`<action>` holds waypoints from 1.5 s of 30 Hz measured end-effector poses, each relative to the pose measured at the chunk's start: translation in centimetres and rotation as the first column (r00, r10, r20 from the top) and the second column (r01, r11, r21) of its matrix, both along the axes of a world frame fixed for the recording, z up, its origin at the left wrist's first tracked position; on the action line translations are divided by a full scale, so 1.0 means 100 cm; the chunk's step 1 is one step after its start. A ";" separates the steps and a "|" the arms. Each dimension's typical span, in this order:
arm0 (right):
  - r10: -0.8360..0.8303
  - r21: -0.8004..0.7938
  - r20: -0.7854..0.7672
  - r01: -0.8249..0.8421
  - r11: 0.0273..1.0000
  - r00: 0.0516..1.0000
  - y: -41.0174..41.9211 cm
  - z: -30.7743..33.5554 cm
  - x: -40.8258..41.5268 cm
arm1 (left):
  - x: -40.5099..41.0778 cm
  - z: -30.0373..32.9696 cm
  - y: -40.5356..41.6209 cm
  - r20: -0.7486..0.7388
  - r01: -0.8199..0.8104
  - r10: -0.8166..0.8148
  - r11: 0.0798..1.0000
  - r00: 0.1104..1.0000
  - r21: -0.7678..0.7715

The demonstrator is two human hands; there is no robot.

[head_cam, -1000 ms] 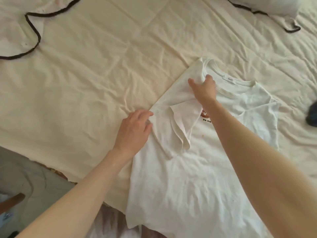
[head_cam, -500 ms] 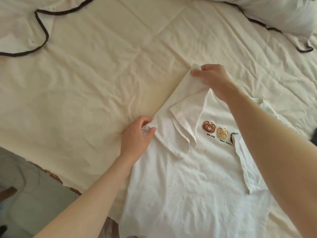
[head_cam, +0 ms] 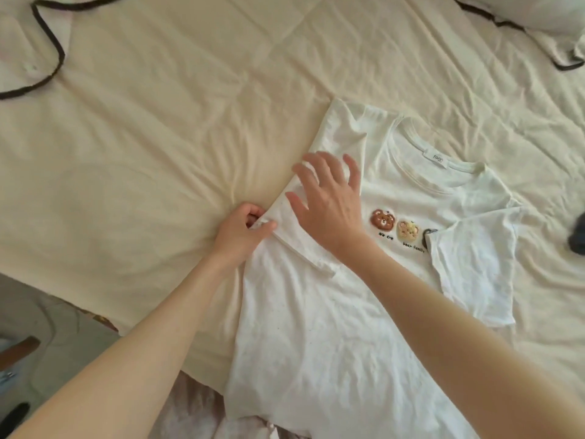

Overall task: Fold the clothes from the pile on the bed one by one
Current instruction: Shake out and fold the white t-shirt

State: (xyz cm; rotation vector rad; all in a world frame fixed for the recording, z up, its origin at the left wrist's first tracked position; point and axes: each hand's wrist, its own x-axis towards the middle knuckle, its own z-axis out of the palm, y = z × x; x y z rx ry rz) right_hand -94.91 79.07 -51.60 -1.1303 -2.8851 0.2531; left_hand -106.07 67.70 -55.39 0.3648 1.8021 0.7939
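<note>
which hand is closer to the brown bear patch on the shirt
Right. The right hand lies spread on the white t-shirt just left of the brown bear patch. The left hand pinches the shirt's folded left edge, farther away beyond the right hand.

Free room: wide bare sheet (head_cam: 158, 153) left of and beyond the T-shirt (head_cam: 316, 327), open to bed edge at lower left. Obstacles: piped garment (head_cam: 28, 49) at far-left corner; pillow (head_cam: 538, 11) w/ dark-trimmed cloth at far right; dark item (head_cam: 577, 239) at right edge, near shirt's folded sleeve. Both forearms cross lower shirt, blocking approach from near side.
</note>
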 end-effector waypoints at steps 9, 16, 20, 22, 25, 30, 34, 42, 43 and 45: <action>-0.153 -0.083 0.235 0.177 0.981 0.960 0.011 -0.018 0.036 | 0.001 0.001 0.002 0.006 0.022 -0.022 1.000 1.000 -0.011; -0.998 -0.771 -0.001 0.636 0.042 0.064 0.027 -0.009 0.076 | 0.003 0.005 0.001 -0.016 0.061 -0.061 0.998 0.998 -0.007; -0.962 -0.887 0.154 0.398 -0.235 -0.225 0.021 -0.005 0.119 | 0.008 0.011 -0.004 0.025 0.031 -0.031 0.999 0.999 0.009; -0.977 -0.921 0.168 0.331 -0.204 -0.134 0.010 -0.007 0.120 | 0.011 0.014 -0.010 0.012 0.016 -0.016 1.000 1.000 0.014; -0.994 -0.923 0.103 0.374 -0.087 0.025 0.002 -0.011 0.103 | 0.017 0.018 -0.021 0.016 -0.022 0.023 0.999 1.000 -0.030; -0.999 -0.887 0.002 0.461 0.014 0.033 0.029 -0.009 0.086 | 0.022 0.021 -0.042 0.009 -0.080 0.081 0.991 0.997 -0.104; -0.995 -0.942 0.086 0.328 -0.067 0.044 0.037 -0.010 0.102 | 0.036 0.028 -0.038 -0.268 -0.063 0.042 0.996 0.962 -0.070; -0.957 -0.908 0.121 0.420 0.001 0.263 0.050 -0.024 0.117 | 0.103 0.038 -0.023 -0.753 0.763 -0.518 0.646 0.406 -0.032; -0.951 -0.901 0.137 0.434 -0.005 0.275 0.052 -0.027 0.117 | 0.111 0.035 -0.020 -0.710 0.811 -0.605 0.580 0.360 -0.083; -0.927 -0.862 0.155 0.504 0.042 0.341 0.055 -0.029 0.115 | 0.116 0.024 -0.018 -0.642 0.836 -0.712 0.512 0.284 -0.198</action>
